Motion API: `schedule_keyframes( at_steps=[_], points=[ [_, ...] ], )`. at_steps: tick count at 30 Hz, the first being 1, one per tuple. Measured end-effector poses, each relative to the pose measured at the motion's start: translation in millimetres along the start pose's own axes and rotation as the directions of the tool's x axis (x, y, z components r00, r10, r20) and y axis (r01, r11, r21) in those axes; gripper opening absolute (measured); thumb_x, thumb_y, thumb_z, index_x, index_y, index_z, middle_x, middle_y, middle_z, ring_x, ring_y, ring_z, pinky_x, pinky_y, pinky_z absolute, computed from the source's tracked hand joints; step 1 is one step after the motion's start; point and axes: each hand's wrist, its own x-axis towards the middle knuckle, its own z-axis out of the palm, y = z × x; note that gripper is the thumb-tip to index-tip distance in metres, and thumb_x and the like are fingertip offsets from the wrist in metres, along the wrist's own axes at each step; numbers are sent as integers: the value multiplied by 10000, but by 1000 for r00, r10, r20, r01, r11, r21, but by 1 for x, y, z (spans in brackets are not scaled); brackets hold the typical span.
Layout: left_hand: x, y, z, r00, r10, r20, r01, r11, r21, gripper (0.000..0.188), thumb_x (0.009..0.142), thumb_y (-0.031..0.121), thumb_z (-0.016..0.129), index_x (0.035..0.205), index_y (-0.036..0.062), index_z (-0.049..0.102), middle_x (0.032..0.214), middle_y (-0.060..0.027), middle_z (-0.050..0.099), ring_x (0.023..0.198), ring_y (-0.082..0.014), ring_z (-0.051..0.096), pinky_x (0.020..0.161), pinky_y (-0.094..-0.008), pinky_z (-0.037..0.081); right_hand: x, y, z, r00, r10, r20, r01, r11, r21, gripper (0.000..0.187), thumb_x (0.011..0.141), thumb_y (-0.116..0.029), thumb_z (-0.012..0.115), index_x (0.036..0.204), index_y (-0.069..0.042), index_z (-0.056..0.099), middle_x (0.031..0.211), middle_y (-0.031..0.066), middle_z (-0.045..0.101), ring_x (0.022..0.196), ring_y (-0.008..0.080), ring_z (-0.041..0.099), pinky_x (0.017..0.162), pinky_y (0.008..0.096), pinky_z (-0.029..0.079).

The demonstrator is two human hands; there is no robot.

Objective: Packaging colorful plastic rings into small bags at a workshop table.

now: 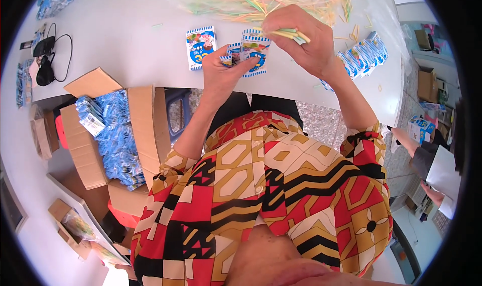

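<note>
Left hand (221, 67): closed on a small blue-and-white packet (253, 52), pinched at its lower edge, held just above the surface (125, 60) near its front edge.
Right hand (301, 37): fingers curled shut around a few thin sticks (291, 34), yellow and green, tips pointing right; just above and right of the packet.
Loose packet (201, 46): flat on the surface, just left of the left hand, apart from it.
Stick pile (261, 0): in clear plastic at the far edge, directly behind the right hand, near it.
Packet heap (364, 55): right of the right wrist, close to the surface's right edge.
Open room: bare white surface runs left of the loose packet to black cables (47, 60) at the far left.
Front edge: curves just behind the wrists; a stool (178, 110) shows below it.
Carton (113, 135): open, full of blue packets, below the surface at left, well apart from the hands.
Other person: a sleeve (432, 160) at the right rim, well apart.
</note>
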Motion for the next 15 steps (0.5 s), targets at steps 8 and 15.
schedule_keyframes(
  at_steps=[8,15],
  points=[
    [2,0,1,1000,11,24,-13,994,110,184,751,50,730,923,1,687,756,-16,670,639,-27,564,560,-176,447,-2,-10,-6,988,102,117,-105,994,20,144,797,16,627,934,-15,597,903,83,622,818,201,617,704,281,496],
    [3,0,4,999,41,5,-41,997,67,154,750,58,733,887,5,690,690,15,633,589,-18,509,514,-183,409,1,-14,-6,917,335,215,-374,911,175,78,855,-26,594,931,-17,578,883,45,581,735,100,562,639,231,464]
  ],
)
